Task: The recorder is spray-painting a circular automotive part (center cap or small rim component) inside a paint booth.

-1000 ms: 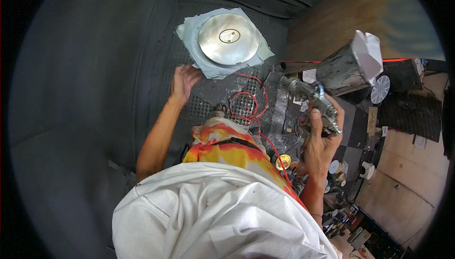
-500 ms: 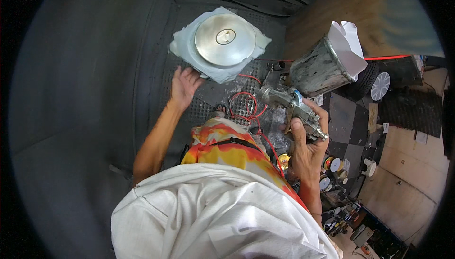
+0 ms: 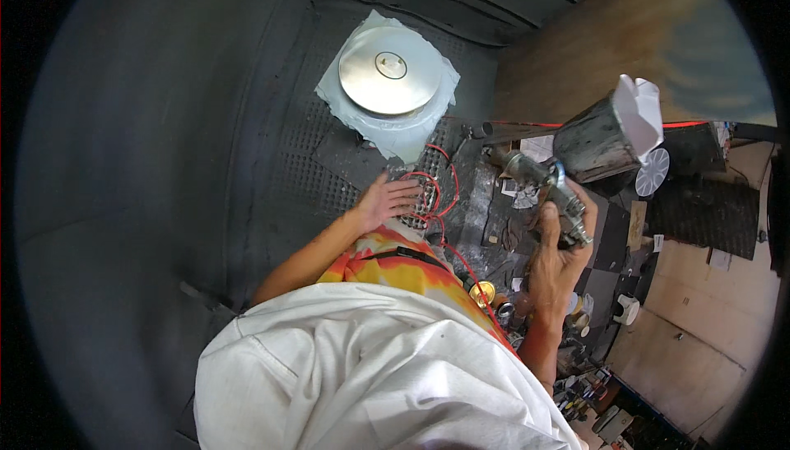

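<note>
In my right hand [image 3: 559, 240] is a metal spray gun [image 3: 547, 187], gripped by its body and tilted. Its dark, paint-stained cup [image 3: 597, 141] has a white paper liner [image 3: 638, 117] sticking out of the mouth. My left hand [image 3: 387, 203] holds nothing; its fingers are spread in front of my waist, near a red hose [image 3: 451, 191]. Beyond it, a round silvery disc-shaped cover [image 3: 387, 84] with a small oval emblem at its middle rests on a pale sheet [image 3: 403, 137]. What supports the sheet is mostly hidden.
Dark walls [image 3: 148, 137] close in on the left and far side, with a brown panel [image 3: 592, 47] at the far right. Perforated matting [image 3: 309, 162] covers part of the floor. Cans [image 3: 484, 292], a white stool [image 3: 627, 310] and several tools lie on the right.
My left hand has drawn back from the sheet's edge toward my waist. The spray gun has shifted right in my right hand. The sheet and disc appear turned.
</note>
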The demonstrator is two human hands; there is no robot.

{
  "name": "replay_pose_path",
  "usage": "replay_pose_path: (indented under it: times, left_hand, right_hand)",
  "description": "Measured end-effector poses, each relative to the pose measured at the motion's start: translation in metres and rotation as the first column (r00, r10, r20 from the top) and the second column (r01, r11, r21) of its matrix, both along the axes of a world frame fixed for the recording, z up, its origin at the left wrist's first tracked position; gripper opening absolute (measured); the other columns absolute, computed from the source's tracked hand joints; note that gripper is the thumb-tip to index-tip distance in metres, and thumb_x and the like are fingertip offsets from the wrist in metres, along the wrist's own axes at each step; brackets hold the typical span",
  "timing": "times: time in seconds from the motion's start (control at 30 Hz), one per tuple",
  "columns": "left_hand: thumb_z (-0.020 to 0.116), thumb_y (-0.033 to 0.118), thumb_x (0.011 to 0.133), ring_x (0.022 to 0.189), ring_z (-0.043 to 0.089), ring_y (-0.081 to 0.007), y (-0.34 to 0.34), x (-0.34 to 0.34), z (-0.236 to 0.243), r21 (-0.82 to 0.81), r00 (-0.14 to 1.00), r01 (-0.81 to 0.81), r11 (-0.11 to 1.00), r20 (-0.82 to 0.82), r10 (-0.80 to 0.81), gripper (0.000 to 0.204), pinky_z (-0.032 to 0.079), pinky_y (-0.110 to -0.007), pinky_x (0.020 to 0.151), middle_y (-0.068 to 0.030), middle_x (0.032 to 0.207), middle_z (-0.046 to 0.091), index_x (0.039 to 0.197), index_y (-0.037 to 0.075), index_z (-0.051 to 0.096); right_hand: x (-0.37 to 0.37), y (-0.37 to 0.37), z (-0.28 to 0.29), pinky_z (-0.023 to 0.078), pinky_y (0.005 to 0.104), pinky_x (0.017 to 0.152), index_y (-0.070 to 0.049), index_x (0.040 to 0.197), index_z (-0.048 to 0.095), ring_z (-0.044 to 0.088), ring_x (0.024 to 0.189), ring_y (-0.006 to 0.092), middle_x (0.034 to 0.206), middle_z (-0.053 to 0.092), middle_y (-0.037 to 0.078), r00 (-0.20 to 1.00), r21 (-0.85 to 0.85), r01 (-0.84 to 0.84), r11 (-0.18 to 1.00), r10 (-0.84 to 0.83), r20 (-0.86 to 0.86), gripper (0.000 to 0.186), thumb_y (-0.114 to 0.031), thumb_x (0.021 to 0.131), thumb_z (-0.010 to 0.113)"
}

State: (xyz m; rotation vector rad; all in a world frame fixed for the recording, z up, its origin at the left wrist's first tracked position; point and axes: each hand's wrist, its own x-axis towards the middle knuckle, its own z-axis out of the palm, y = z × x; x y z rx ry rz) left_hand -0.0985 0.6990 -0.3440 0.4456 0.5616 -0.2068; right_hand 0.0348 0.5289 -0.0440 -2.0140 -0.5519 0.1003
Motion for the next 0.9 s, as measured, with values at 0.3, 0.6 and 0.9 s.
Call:
replay_pose_path:
  times: [0.3, 0.6, 0.9]
  left_hand:
    - [0.023, 0.065, 0.099, 0.137, 0.038, -0.0318, 0.143, 0.000, 0.027, 0.061, 0.729, -0.677, 0.734, -0.084, 0.680, 0.084, 0.031, -0.047, 0.114, -0.0194, 0.148, 0.039, 0.146, -0.003, 0.032]
    - [0.026, 0.060, 0.101, 0.138, 0.035, -0.0316, 0.143, -0.001, 0.050, 0.082, 0.720, -0.693, 0.716, 0.026, 0.694, 0.077, 0.024, -0.046, 0.118, -0.0184, 0.146, 0.040, 0.145, -0.003, 0.030]
    - [0.021, 0.061, 0.101, 0.136, 0.040, -0.0332, 0.052, -0.005, 0.056, -0.067, 0.829, -0.559, 0.826, -0.025, 0.559, 0.079, 0.034, -0.049, 0.114, -0.0203, 0.145, 0.042, 0.144, -0.005, 0.032]
  right_hand:
    - [-0.018, 0.025, 0.021, 0.049, 0.0242, 0.078, -0.003, 0.127, 0.052, 0.058, 0.087, 0.0085, 0.101, 0.063, 0.005, 0.931, 0.152, -0.168, 0.974, 0.208, -0.300, 0.033, -0.012, 0.097, 0.062]
    - [0.007, 0.040, 0.016, 0.049, 0.0229, 0.076, -0.003, 0.124, 0.054, 0.059, 0.088, 0.0083, 0.105, 0.064, 0.006, 0.995, 0.157, -0.086, 0.984, 0.093, -0.036, 0.030, -0.010, 0.096, 0.062]
    - [-0.010, 0.051, 0.028, 0.049, 0.0238, 0.078, -0.003, 0.125, 0.055, 0.059, 0.091, 0.0088, 0.104, 0.064, 0.005, 0.930, 0.187, -0.232, 0.955, 0.274, -0.244, 0.030, -0.011, 0.096, 0.062]
